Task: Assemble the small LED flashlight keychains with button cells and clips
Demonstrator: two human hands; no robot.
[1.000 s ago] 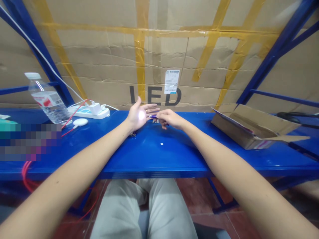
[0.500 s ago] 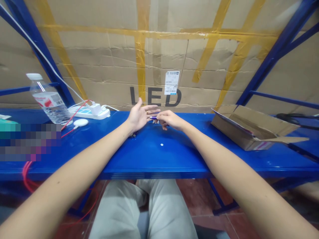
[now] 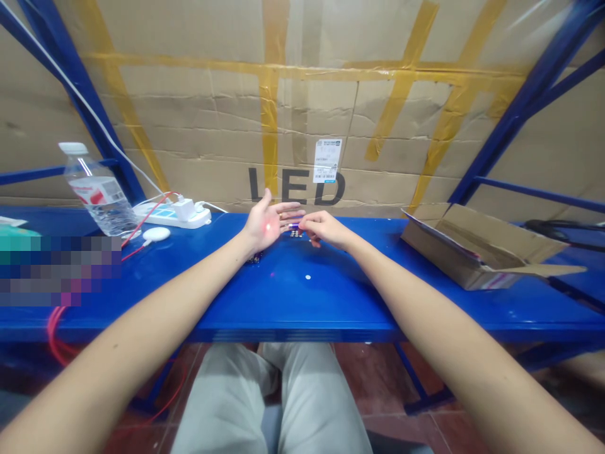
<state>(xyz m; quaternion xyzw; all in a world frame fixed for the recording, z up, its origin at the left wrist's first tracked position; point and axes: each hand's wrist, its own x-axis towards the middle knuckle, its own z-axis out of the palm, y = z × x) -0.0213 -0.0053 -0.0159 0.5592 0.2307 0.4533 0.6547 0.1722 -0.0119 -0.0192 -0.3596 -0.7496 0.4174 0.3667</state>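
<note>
My right hand pinches a small purple laser pointer, its front end toward my left hand. A bright red spot of light falls on the palm of my left hand, which is held open with the fingers stretched out. Just below the pointer, several small shiny pieces lie on the blue table. More dark and shiny little pieces sit under my left wrist, partly hidden by it. A small white disc rests nearer the table's front.
An open cardboard box stands on the right of the blue table. To the left are a water bottle, a white power strip with cables, and a round white item. A large carton walls off the back.
A red light spot has appeared on my left palm, where none showed before. Both hands have kept nearly the same pose; the view has shifted slightly.
</note>
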